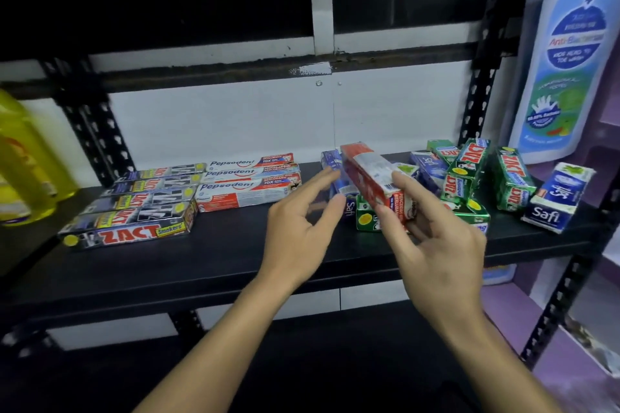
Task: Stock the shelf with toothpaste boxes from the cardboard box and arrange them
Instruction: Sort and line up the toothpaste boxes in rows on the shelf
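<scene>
Head view: R hand (439, 245) grips a red-and-white toothpaste box (370, 174), thumb on top, fingers curled under its near end; box is held tilted above the black shelf (235, 255), far end pointing back-left, over the jumbled pile. L hand (298, 231) is open, fingers loosely spread, tips just beside the box's left side; can't tell if they touch it. On the shelf, left: Zact Smokers' boxes (134, 211) lie flat side by side in a neat row; next to them, toward the back, Pepsodent boxes (248, 183) lie lined up too. Right side: green Zact boxes (469, 171) lie in a heap at mixed angles, w/ blue Safi boxes (557, 198) among and beside them. Far right: a large white-and-blue bottle (563, 60) stands by the shelf post; far left: yellow bottles (23, 161), blurred.
</scene>
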### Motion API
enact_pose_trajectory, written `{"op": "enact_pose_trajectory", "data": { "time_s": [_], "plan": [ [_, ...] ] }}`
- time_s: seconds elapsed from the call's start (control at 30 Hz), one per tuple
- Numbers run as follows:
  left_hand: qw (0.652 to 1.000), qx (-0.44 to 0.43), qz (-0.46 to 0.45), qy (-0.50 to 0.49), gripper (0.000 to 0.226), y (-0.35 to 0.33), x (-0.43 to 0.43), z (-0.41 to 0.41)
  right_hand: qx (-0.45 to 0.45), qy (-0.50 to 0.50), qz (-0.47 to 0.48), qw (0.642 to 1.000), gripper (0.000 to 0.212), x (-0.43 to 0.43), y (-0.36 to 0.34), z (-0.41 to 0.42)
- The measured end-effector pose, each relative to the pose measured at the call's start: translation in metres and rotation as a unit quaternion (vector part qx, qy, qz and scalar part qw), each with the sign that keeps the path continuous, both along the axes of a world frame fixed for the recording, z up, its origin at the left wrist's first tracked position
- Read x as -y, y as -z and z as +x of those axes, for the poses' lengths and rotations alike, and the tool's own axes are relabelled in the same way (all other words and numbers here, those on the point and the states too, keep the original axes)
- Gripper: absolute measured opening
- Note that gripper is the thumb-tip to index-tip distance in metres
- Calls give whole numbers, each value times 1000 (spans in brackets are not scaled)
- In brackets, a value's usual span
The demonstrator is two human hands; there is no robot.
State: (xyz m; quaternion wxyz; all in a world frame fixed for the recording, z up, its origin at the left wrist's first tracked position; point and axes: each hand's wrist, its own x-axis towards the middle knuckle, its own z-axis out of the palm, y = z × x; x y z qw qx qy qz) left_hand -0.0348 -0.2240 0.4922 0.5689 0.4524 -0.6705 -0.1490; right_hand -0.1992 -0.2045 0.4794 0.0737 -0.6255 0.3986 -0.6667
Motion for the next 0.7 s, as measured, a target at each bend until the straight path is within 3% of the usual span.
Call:
{"op": "enact_pose_trajectory", "data": {
  "time_s": [0.1,0.37,0.7],
  "plan": [
    [993,-86,44,64,34,-7,-23,4,-9,-65,-16,998,43,-7,2,23],
    [964,-234,101,81,33,20,-76,59,-88,-224,-7,971,61,-26,19,74],
    [972,-170,165,-11,56,41,-108,103,-135,-337,60,930,52,-26,36,109]
  ]
}}
